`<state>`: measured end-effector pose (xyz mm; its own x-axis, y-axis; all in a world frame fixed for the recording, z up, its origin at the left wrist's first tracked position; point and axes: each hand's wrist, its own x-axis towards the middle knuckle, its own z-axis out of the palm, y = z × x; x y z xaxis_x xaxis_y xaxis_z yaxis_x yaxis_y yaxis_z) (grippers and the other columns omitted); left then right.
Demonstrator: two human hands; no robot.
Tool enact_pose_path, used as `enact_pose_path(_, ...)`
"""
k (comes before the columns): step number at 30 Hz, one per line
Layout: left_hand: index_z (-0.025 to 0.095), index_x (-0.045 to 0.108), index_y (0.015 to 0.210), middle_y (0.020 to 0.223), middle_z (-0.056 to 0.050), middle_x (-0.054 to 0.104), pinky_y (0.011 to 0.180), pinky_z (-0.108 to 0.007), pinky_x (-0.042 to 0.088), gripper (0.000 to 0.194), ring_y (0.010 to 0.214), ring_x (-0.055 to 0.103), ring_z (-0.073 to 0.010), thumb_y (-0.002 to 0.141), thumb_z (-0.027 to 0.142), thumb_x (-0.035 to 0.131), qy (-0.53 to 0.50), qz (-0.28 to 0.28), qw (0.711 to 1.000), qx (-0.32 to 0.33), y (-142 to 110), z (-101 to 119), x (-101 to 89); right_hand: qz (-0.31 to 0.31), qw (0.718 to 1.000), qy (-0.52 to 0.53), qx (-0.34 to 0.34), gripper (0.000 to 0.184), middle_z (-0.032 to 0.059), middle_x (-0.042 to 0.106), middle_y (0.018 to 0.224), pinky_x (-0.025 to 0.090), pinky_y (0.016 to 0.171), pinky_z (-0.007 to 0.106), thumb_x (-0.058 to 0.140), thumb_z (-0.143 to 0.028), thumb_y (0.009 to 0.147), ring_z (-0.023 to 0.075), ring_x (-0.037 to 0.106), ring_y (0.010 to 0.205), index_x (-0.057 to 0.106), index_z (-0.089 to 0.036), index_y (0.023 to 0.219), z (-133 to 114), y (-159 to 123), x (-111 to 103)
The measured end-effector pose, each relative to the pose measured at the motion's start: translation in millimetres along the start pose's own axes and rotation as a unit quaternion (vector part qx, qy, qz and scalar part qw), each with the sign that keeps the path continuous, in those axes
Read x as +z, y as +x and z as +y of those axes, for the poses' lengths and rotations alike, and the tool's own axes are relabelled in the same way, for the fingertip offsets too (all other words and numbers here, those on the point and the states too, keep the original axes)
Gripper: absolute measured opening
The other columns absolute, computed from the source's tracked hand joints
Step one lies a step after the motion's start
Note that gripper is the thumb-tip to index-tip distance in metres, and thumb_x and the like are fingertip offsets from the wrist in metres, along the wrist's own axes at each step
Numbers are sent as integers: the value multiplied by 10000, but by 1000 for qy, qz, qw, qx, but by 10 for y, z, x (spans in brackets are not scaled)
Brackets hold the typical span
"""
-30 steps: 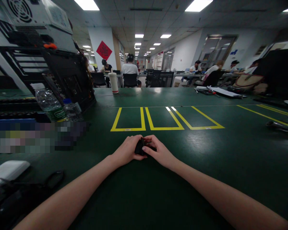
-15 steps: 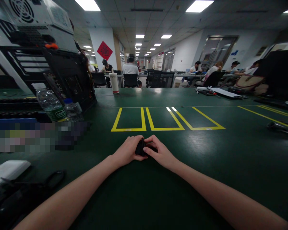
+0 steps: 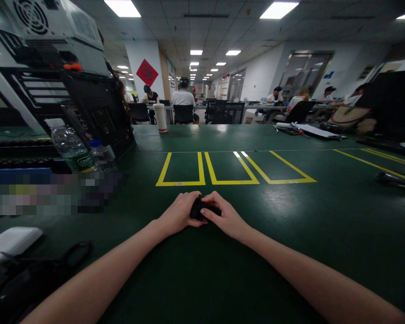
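Note:
A small black object, too dark to name, is between my two hands just above or on the green table. My left hand is closed around it from the left, thumb on the near side and fingers over the far side. From the right, my right hand pinches its edge with thumb and fingertips. Part of the object is hidden by the fingers. Beyond the hands lie yellow tape outlines on the tabletop.
At the left stand a stack of computer cases, a plastic bottle and a smaller blue-capped bottle. Nearer lie black cables and a white box. A white tumbler stands at the back. Several people sit beyond.
Both hands stay in nearly the same place around the black object. Slight shifts in the right fingers are visible; the view moves a little.

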<state>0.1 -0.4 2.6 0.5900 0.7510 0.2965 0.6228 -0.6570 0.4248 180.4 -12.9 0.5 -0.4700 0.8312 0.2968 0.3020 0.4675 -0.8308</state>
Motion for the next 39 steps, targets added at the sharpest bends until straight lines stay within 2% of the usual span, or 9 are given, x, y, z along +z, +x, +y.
enact_pose_path(6,168,380,1128,1048,-72,525,770,-356,429,585,899,521,-224,657,340,682,-9,-8,1000,-10,-3,6,-9,-33,997,45,48,244,38,512,1026,450,822,356,474,-291,821,172,526,944,435,-208,1047,-13,-11,3)
enact_pose_path(9,173,384,1123,1047,-72,525,760,-357,432,570,895,525,-226,661,331,677,-15,-11,1000,-16,-5,10,-13,-36,998,27,33,214,29,514,997,450,817,359,483,-299,816,171,526,917,455,-210,1008,-33,-30,-9)
enact_pose_path(14,172,368,1142,1076,-83,515,797,-383,423,578,938,517,-235,678,350,663,-22,-26,999,-18,-8,62,-69,5,1000,-21,0,146,19,507,961,441,817,362,484,-255,812,170,509,906,484,-225,955,-32,-30,-16)
enact_pose_path(22,174,378,1141,1069,-74,518,781,-366,433,568,924,525,-228,681,352,661,-17,-24,1000,-11,-6,60,-67,-9,999,32,38,233,36,515,1021,424,869,374,490,-264,809,174,511,973,440,-207,1030,-29,-9,-3)
enact_pose_path(26,168,375,1130,1053,-74,519,775,-372,432,586,912,525,-233,660,343,678,-6,-10,1000,-9,-2,19,-16,-24,999,17,26,189,30,526,961,450,812,360,480,-279,815,168,531,895,460,-204,988,-17,-18,2)
enact_pose_path(31,178,360,1142,1066,-67,512,789,-368,425,589,919,520,-224,670,342,672,-6,-7,1000,0,-8,0,5,-8,1000,-9,5,153,22,516,956,449,804,356,468,-274,822,164,525,890,472,-212,962,-24,-31,-1)
enact_pose_path(39,182,365,1140,1078,-70,510,806,-375,417,570,936,516,-225,683,350,662,-13,-17,1000,3,-4,26,-29,-8,999,25,36,227,34,511,1020,450,830,363,474,-277,820,171,523,951,441,-214,1036,-9,-12,9)
